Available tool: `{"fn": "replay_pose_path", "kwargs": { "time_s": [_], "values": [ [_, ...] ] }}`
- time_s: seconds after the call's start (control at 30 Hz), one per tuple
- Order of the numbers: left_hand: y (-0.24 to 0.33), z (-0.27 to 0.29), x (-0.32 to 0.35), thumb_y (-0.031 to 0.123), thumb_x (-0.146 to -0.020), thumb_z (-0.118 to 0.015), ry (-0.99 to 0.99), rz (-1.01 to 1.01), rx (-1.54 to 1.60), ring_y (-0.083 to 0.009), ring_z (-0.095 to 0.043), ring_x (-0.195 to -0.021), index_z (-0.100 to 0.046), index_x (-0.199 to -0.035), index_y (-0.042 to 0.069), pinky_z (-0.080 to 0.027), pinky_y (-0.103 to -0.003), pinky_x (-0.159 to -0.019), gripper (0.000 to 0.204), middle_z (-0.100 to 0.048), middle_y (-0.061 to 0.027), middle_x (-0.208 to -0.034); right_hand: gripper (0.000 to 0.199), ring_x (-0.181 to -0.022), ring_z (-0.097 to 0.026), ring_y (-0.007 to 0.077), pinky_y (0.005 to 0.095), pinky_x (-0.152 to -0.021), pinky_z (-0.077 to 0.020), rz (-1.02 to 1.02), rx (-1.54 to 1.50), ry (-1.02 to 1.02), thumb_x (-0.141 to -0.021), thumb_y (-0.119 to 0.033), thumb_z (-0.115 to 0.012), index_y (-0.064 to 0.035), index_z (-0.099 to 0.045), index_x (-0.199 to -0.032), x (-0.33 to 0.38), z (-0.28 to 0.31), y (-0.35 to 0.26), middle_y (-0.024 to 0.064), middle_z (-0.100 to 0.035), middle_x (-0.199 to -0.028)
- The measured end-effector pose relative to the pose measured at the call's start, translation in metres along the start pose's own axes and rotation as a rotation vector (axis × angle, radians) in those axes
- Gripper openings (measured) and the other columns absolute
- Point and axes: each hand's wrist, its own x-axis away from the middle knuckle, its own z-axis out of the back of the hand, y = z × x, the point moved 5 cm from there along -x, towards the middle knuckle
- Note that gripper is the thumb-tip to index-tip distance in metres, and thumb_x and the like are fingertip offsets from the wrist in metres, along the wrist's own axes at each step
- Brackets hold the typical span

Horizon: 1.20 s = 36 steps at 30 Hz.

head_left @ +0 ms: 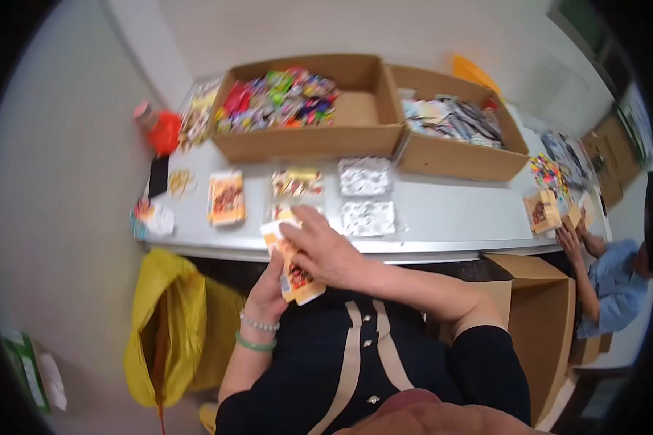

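Note:
A small orange-and-white printed carton (300, 281) is held tilted at the table's front edge, in front of my body. My left hand (270, 286) grips it from the left side, thumb up along it. My right hand (319, 246) lies over its upper part, fingers bent against the carton; some fingertips are hidden. Just beyond are clear packs with red-and-gold pieces (297, 183). To the right lie two silver patterned packs (366, 217). On the left sits a stack of flat orange cartons (226, 198).
Cardboard boxes of colourful packets (308, 140) and of flat sachets (461, 161) stand at the back. Rubber bands (182, 182) and a black flat object (159, 177) lie left. A yellow bag (185, 319) hangs below. At right, a co-worker's hands (573, 239) handle cartons beside an open box (537, 326).

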Motion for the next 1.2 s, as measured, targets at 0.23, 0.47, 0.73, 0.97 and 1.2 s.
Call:
{"fn": "replay_pose_path", "kwargs": {
  "time_s": [0.23,0.47,0.73,0.97,1.2],
  "values": [
    [-0.004,-0.052,-0.043,0.062,-0.080,-0.051,-0.234,0.080,-0.041,-0.0237,-0.043,-0.124,-0.027,-0.140,0.010,-0.039,-0.041,-0.102,0.083,-0.041,-0.0093,-0.136,0.035,-0.133,-0.024,0.0414,0.0444,-0.107,-0.0275,0.011,-0.116,0.016,-0.072,-0.007,-0.064,-0.0074,-0.056,-0.106,0.009,0.055,0.022,0.0218,-0.032,-0.140],
    [-0.015,-0.062,-0.089,0.055,-0.072,-0.068,-0.343,0.181,-0.346,-0.0284,-0.054,-0.111,-0.033,-0.135,0.003,-0.044,-0.042,-0.097,0.089,-0.050,-0.0134,-0.125,0.024,-0.138,-0.020,0.0330,0.0378,-0.108,-0.0247,-0.357,-0.691,-0.221,-0.071,-0.011,-0.069,-0.0098,-0.059,-0.093,0.008,0.100,0.067,0.0194,-0.028,-0.145],
    [-0.013,-0.090,-0.095,0.058,-0.072,-0.065,-0.350,0.156,-0.123,-0.0277,-0.051,-0.117,-0.031,-0.137,0.006,-0.044,-0.044,-0.098,0.090,-0.046,-0.0127,-0.131,0.050,-0.129,-0.032,0.0368,0.0386,-0.105,-0.0309,-0.241,-0.151,0.005,-0.071,-0.017,-0.066,-0.0052,-0.052,-0.118,0.018,0.108,0.047,0.0242,-0.034,-0.136],
    [-0.017,-0.077,-0.064,0.062,-0.068,-0.066,-0.217,0.104,-0.165,-0.0278,-0.045,-0.123,-0.030,-0.139,0.008,-0.039,-0.044,-0.102,0.096,-0.042,-0.0119,-0.135,0.050,-0.126,-0.032,0.0467,0.0491,-0.103,-0.0319,-0.075,0.272,0.184,-0.076,-0.023,-0.068,-0.0105,-0.053,-0.122,0.038,0.079,0.023,0.0214,-0.038,-0.136],
    [0.005,-0.042,-0.045,0.058,-0.075,-0.063,-0.247,0.053,-0.056,-0.0261,-0.047,-0.121,-0.035,-0.137,0.009,-0.041,-0.043,-0.101,0.084,-0.045,-0.0108,-0.133,0.038,-0.118,-0.044,0.0437,0.0447,-0.097,-0.0406,0.260,0.172,0.262,-0.074,-0.011,-0.070,-0.0098,-0.060,-0.111,0.013,0.057,0.007,0.0204,-0.046,-0.128]
  ]
}}
